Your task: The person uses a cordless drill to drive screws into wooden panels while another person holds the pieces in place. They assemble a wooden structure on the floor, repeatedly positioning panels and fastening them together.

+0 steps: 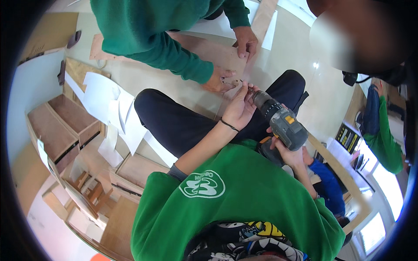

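My right hand [288, 152] is wrapped around the handle of a grey and black cordless drill [285, 124] with a yellow switch on top. The drill points away from me, over my lap. At its chuck, the fingers of my left hand [240, 108] are pinched together; whatever they hold is too small to make out. Just beyond the drill's tip lies a thin wooden board [202, 47]. A co-worker in a green sleeve [185, 65] presses one hand [220, 80] on the board near my fingertips, and the other hand [246, 41] rests farther along its edge.
My crossed legs [172, 119] flank the work on the pale floor. To the left stand wooden drawer boxes [61, 117] and scattered white sheets [102, 98]. Another person's blurred head is close at the upper right, and more people [385, 135] work at the right.
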{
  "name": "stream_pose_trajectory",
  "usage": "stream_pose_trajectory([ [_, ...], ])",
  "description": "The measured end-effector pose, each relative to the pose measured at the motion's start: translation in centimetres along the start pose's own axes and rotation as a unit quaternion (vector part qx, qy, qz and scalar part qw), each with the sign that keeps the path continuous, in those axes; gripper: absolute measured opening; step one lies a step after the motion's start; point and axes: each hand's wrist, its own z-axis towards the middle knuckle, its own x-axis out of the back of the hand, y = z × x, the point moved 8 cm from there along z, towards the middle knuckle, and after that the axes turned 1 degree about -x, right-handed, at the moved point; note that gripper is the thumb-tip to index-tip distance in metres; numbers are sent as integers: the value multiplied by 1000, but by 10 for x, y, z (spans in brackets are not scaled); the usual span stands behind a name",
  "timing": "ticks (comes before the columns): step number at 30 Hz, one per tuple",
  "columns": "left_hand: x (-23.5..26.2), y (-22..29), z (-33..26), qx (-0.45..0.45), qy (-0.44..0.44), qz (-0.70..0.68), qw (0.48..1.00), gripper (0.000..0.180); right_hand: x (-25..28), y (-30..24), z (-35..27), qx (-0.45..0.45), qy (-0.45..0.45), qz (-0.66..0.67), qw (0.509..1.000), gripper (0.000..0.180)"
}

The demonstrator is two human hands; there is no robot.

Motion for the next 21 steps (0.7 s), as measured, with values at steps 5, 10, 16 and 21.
stream_pose_trajectory([
  [5, -6, -8, 6, 71, -42, -5, 997, 22, -11, -17, -8, 29, 76, -1, 997, 75],
  [10, -29, -20, -6, 118, -86, -61, 988, 26, 4, -22, -13, -5, 101, 2, 995, 69],
  [16, -2, -36, -16, 132, -28, -62, 989, 25, -2, -10, -27, -33, 105, -42, 993, 68],
  [21, 16, -46, -21, 146, -25, -65, 987, 25, -8, 1, -31, -28, 99, -50, 993, 73],
])
